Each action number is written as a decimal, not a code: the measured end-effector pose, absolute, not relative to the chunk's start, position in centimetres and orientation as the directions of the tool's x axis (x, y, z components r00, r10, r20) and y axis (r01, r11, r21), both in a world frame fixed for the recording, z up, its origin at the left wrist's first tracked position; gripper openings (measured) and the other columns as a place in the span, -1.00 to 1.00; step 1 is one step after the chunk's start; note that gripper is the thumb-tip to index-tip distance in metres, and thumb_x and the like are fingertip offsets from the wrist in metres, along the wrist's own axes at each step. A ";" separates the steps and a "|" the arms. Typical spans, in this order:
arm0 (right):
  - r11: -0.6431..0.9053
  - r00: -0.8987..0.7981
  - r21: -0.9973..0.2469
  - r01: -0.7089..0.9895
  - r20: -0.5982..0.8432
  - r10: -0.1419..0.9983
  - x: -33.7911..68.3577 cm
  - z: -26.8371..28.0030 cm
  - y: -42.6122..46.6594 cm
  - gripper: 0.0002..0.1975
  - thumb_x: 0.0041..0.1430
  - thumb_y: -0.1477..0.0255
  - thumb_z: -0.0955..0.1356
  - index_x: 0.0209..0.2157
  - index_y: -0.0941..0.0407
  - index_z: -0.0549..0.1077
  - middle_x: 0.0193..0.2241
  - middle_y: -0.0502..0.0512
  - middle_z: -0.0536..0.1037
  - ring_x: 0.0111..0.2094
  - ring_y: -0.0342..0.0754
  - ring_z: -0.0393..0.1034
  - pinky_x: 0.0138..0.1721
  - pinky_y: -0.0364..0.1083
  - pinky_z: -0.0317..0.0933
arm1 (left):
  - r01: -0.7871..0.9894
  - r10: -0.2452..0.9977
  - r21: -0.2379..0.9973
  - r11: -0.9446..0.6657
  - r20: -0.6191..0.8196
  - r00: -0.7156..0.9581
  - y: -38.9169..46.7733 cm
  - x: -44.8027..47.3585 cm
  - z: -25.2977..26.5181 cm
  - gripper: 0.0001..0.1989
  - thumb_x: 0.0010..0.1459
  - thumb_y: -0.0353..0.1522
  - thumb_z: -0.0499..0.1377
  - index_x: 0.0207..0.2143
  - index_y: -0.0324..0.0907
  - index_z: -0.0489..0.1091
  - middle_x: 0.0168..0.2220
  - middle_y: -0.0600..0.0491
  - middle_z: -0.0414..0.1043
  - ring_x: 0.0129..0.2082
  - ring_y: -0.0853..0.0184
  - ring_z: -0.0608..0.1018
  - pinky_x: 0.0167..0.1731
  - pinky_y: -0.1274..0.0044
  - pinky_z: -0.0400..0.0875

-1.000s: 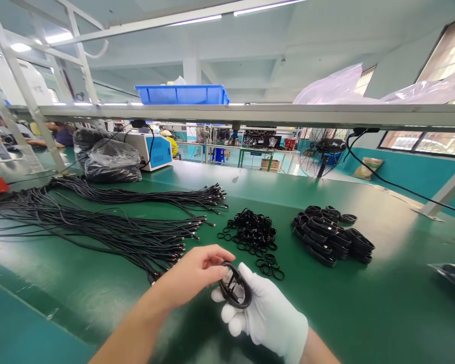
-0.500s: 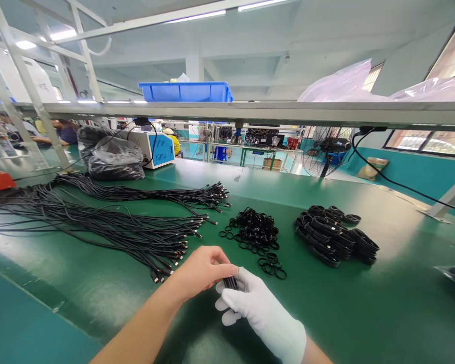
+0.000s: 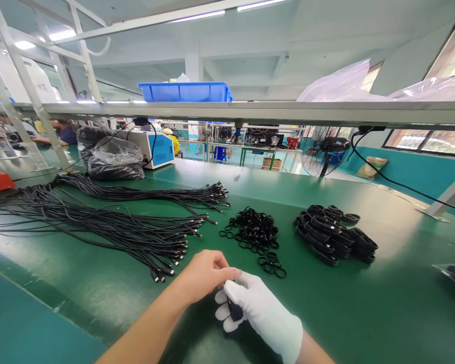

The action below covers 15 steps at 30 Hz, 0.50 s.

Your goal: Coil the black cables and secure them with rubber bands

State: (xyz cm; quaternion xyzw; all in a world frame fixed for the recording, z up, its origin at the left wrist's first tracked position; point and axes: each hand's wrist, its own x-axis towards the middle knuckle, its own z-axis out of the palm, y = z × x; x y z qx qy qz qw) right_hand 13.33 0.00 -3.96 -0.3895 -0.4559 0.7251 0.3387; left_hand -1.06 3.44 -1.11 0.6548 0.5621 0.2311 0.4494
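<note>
White fabric on the right hand (image 3: 256, 298), closed around a black cable coil (image 3: 235, 309), gloved fingers beneath, thumb across the upper side. Only a dark, ribbed, flattened end visible below that thumb (the rest swallowed by the palm). Grip narrow there, and by the look of it firm. Bare left hand (image 3: 202, 275) just above, thumb laid over to meet the gloved one. No telling about anything between the left fingertips: too well hidden behind thumb and knuckles.

Just changed: a second ago, an open loop facing the camera; half a second ago, a squeezed bundle close under the left thumb; now the same bundle showing lower, beneath a right thumb shifted up toward the left one. Probable meaning for the work in hand: coil pressed flat and secured mainly by the gloved hand, with the bare one free for finer handling at the upper end.

Held above the near part of the green table (image 3: 326, 313), short of a heap of small black rings (image 3: 256, 225) and clear of a few loose rings (image 3: 272, 265) at its front. Off to the right, a pile of coiled cables (image 3: 333, 235). Off to the left, long loose cables (image 3: 129, 227), spread in two swathes, some metal-tipped ends near the left forearm. All much as before on the tabletop.
</note>
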 end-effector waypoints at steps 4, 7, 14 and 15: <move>-0.445 -0.573 -0.856 -0.263 -0.233 0.786 13.9 -4.8 0.4 -0.32 -0.06 -0.10 0.29 -0.20 0.25 0.34 -0.35 0.20 0.42 -0.43 -0.04 0.43 -0.47 -0.06 0.31 | 0.531 0.944 0.846 0.041 -0.208 0.257 3.5 -1.0 -1.4 -0.70 -0.07 -0.12 0.18 -0.54 -0.18 0.33 -0.70 0.20 0.23 -0.70 0.46 0.22 -0.71 0.63 0.04; -0.434 -0.597 -0.877 -0.209 -0.237 0.767 14.1 -4.5 0.4 -0.40 -0.17 0.12 0.45 -0.15 0.21 0.35 -0.27 0.18 0.40 -0.33 -0.02 0.43 -0.37 -0.05 0.33 | 0.530 0.943 0.847 0.044 -0.210 0.257 3.5 -1.2 -1.3 -0.66 -0.08 -0.07 0.18 -0.55 -0.18 0.32 -0.71 0.21 0.22 -0.70 0.47 0.20 -0.71 0.63 0.01; -0.372 -0.468 -0.922 -0.110 -0.282 0.838 13.2 -3.9 -0.2 -0.51 -0.13 0.19 0.42 -0.23 0.23 0.34 -0.39 0.12 0.40 -0.49 -0.07 0.42 -0.54 -0.09 0.30 | 0.515 0.943 0.856 0.052 -0.212 0.258 3.3 -1.2 -1.3 -0.66 -0.11 -0.08 0.20 -0.55 -0.19 0.33 -0.69 0.21 0.23 -0.71 0.48 0.21 -0.71 0.62 0.03; -0.383 -0.476 -0.913 -0.143 -0.276 0.835 13.2 -4.2 -0.1 -0.48 -0.07 0.09 0.38 -0.24 0.24 0.33 -0.41 0.13 0.41 -0.51 -0.08 0.42 -0.55 -0.10 0.30 | 0.512 0.942 0.857 0.057 -0.216 0.257 3.3 -1.1 -1.4 -0.66 -0.11 -0.09 0.21 -0.56 -0.19 0.32 -0.70 0.21 0.23 -0.71 0.48 0.21 -0.71 0.63 0.04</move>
